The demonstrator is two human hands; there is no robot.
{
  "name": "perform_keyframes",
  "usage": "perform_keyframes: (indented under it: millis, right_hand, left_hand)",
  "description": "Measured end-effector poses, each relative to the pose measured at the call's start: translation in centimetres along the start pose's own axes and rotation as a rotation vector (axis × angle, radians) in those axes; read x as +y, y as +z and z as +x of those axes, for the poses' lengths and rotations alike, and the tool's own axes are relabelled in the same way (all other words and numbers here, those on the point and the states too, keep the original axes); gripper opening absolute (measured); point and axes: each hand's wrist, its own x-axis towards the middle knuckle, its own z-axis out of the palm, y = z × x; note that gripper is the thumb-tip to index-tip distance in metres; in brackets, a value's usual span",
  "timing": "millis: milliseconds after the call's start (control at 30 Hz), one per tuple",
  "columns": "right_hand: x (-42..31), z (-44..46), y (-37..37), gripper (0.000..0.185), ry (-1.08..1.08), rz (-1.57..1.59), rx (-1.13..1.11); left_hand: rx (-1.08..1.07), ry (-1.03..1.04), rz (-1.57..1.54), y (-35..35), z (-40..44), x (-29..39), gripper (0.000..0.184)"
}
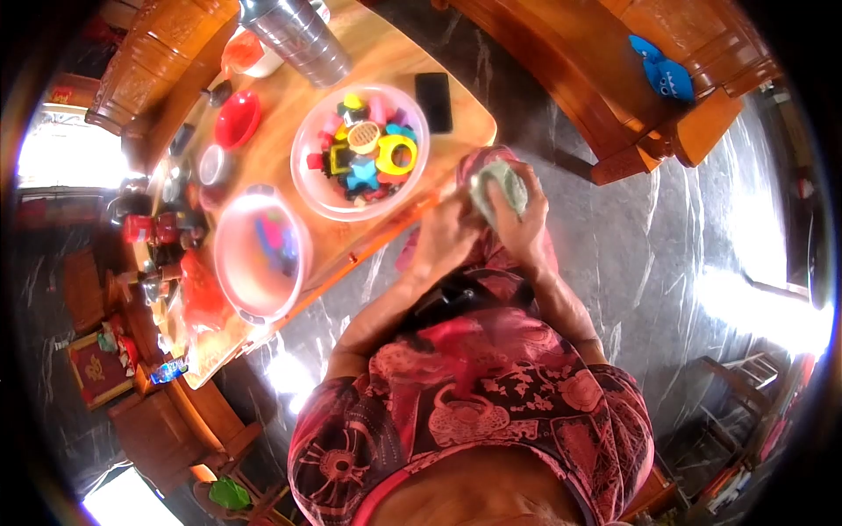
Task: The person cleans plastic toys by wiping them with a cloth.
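Note:
In front of my lap, my right hand (524, 219) is closed on a pale green cloth (506, 186), which is bunched up under the fingers. My left hand (452, 226) is closed beside it, against the cloth's left edge. Its fingertips are partly hidden and blurred, and I cannot make out what is in them. To the left of my hands, a pale pink tub (301, 180) full of colourful plastic toys (361, 156) stands on the wooden table (465, 114). Nearer the table's front edge is a second pink tub (237, 272), with a few blue and purple pieces inside.
A black phone (433, 103) lies near the table corner. Farther back are a metal tumbler (303, 39), a red bowl (238, 120) and a red plastic bag (202, 294). A wooden bench (561, 61) holding a blue shark-like toy (668, 77) stands across the marble floor.

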Motion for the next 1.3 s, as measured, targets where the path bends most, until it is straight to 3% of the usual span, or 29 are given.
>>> perform_keyframes:
  millis: [33, 167, 267, 333, 400, 467, 533, 600, 667, 733, 867, 1067, 1133, 1200, 1300]
  right_hand:
    - [-0.6, 0.1, 0.0, 0.023, 0.094, 0.116, 0.009]
    - [0.6, 0.6, 0.0, 0.023, 0.144, 0.233, 0.103]
    - [1.8, 1.0, -0.2, 0.023, 0.224, 0.503, 0.195]
    - [1.8, 1.3, -1.2, 0.025, 0.149, 0.509, 0.214]
    - [1.3, 2.1, -2.7, 0.029, 0.174, 0.548, 0.119]
    - [-0.4, 2.3, -3.3, 0.034, 0.153, 0.503, 0.077]
    - [-1.3, 2.3, -3.3, 0.045, -0.272, 0.071, -0.132]
    - [-2.5, 2.5, -3.3, 0.060, -0.403, -0.156, -0.406]
    - [-1.7, 2.3, -3.0, 0.067, -0.416, -0.159, -0.526]
    - [-1.3, 1.9, -2.6, 0.070, -0.344, -0.226, -0.571]
    - [0.4, 1.9, -2.5, 0.062, -0.263, -0.233, -0.574]
    - [1.6, 1.1, -1.9, 0.044, -0.179, -0.165, -0.351]
    - [1.0, 1.2, -1.8, 0.039, 0.052, -0.129, -0.181]
    - [3.2, 1.1, -0.8, 0.032, 0.006, -0.077, -0.053]
    - [4.1, 1.8, -0.5, 0.021, 0.218, 0.396, 0.140]
  left_hand:
    - [-0.041, -0.036, -0.027, 0.0, 0.0, -0.2, 0.017]
    - [-0.063, -0.039, 0.056, 0.4, -0.4, -1.9, 0.015]
    - [-0.058, -0.004, 0.070, 0.2, -0.4, -1.8, 0.027]
    - [-0.042, -0.187, -0.110, 0.0, -0.6, -0.5, 0.025]
    - [-0.060, -0.162, -0.122, -0.4, -0.4, 0.4, 0.026]
    - [-0.081, -0.138, -0.136, -0.3, -0.5, -0.1, 0.027]
    - [-0.131, -0.142, -0.072, 0.4, -0.5, -2.0, 0.027]
    - [-0.088, -0.093, -0.218, 1.0, -1.2, -2.5, 0.029]
    - [-0.038, -0.044, -0.361, 0.8, -1.1, -1.7, 0.031]
    - [0.005, 0.103, 0.039, 0.2, -0.8, -0.9, 0.034]
    - [0.019, 0.076, 0.044, 0.3, -0.8, -1.3, 0.036]
    - [-0.029, 0.020, 0.051, 0.4, -0.4, -1.7, 0.029]
    - [-0.118, -0.180, 0.017, 0.4, -0.6, -1.5, 0.024]
    - [-0.099, -0.131, 0.015, 0.6, -0.5, -1.0, 0.024]
    - [-0.078, -0.084, 0.095, 0.6, -0.6, -1.8, 0.023]
